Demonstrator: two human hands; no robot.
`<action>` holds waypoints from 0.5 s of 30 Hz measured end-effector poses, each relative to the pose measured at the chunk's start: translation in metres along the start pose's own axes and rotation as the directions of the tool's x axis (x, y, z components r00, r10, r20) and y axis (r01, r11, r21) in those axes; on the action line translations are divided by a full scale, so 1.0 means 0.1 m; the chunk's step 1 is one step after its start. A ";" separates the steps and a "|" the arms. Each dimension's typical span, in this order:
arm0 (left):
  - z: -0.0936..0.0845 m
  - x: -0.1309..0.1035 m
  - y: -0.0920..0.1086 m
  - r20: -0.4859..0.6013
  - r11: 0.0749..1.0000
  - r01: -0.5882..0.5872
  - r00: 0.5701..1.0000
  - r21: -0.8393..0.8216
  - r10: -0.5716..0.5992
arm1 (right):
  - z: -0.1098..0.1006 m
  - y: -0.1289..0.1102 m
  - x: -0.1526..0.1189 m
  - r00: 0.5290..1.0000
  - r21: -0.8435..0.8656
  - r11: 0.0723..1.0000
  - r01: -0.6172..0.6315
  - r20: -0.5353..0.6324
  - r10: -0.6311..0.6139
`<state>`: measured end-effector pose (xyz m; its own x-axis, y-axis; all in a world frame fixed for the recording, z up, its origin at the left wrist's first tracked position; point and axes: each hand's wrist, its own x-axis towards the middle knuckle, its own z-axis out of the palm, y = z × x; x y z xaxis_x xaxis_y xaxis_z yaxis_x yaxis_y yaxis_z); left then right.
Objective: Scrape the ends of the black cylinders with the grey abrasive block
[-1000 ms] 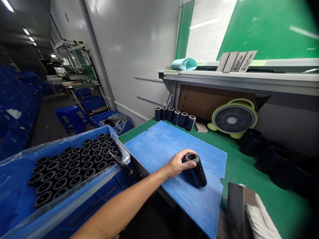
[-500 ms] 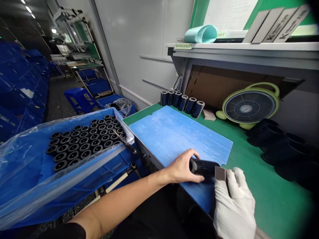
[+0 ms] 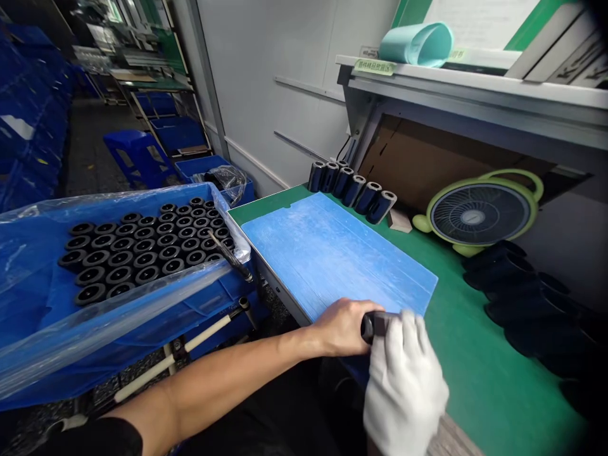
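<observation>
My bare left hand [image 3: 344, 326] is closed around one end of a black cylinder [image 3: 366, 327] above the near end of a blue board [image 3: 323, 253]. My right hand [image 3: 406, 380], in a white glove, grips a small grey-brown rectangular block [image 3: 381, 323]. The block lies against the cylinder, close to my left fingers. Most of the cylinder is hidden behind the block and glove.
On my left, a plastic-lined blue crate [image 3: 28, 253] holds rows of black cylinders [image 3: 145, 259]. More dark cylinders [image 3: 354, 189] stand at the green table's [image 3: 498, 380] back edge, near a green-rimmed fan [image 3: 482, 212]. Large dark tubes [image 3: 527, 297] lie right.
My right hand has moved left with the block, from the cylinder's far end to near my left hand. The cylinder's visible part is shorter. The camera view has shifted.
</observation>
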<state>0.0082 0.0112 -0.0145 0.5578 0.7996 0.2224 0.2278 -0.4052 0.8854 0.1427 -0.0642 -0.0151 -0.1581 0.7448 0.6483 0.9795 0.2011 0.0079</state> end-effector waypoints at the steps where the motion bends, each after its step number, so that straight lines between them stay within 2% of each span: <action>1: 0.00 0.00 0.00 -0.009 1.000 -0.027 1.000 -0.012 0.027 | 0.00 0.00 -0.01 1.000 -0.010 1.000 0.011 0.018 -0.011; 3: 0.00 0.00 -0.01 -0.021 1.000 -0.024 0.999 -0.016 0.024 | -0.01 0.00 0.01 1.000 -0.027 0.999 -0.029 -0.001 0.029; 5: 0.00 0.01 -0.01 -0.019 1.000 0.030 0.999 0.001 -0.030 | 0.00 0.00 0.05 0.995 -0.027 0.995 -0.093 -0.034 0.092; 7: -0.01 0.02 -0.01 -0.006 0.999 0.048 0.999 -0.003 -0.048 | 0.00 0.00 0.09 0.999 -0.018 0.999 -0.047 -0.018 0.047; 9: 0.00 0.02 -0.01 0.004 0.999 0.013 1.000 -0.030 -0.013 | -0.02 0.00 0.09 1.000 -0.043 0.999 0.008 0.023 -0.007; 11: 0.00 0.02 -0.01 -0.004 0.999 -0.006 1.000 -0.046 0.006 | -0.04 -0.01 0.09 0.998 -0.060 0.998 -0.009 0.055 0.012; 14: 0.00 0.02 -0.01 -0.016 0.999 0.035 0.999 -0.036 -0.036 | -0.06 -0.03 0.09 0.997 -0.046 0.997 -0.067 0.044 0.069; 15: 0.00 0.02 -0.02 -0.015 0.999 0.030 0.999 -0.043 -0.031 | -0.06 -0.05 0.08 0.998 -0.043 0.998 -0.035 0.047 0.037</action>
<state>0.0090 0.0132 -0.0156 0.5389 0.8180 0.2010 0.2100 -0.3616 0.9084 0.1373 -0.0628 -0.0050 -0.1275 0.7810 0.6113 0.9889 0.1474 0.0180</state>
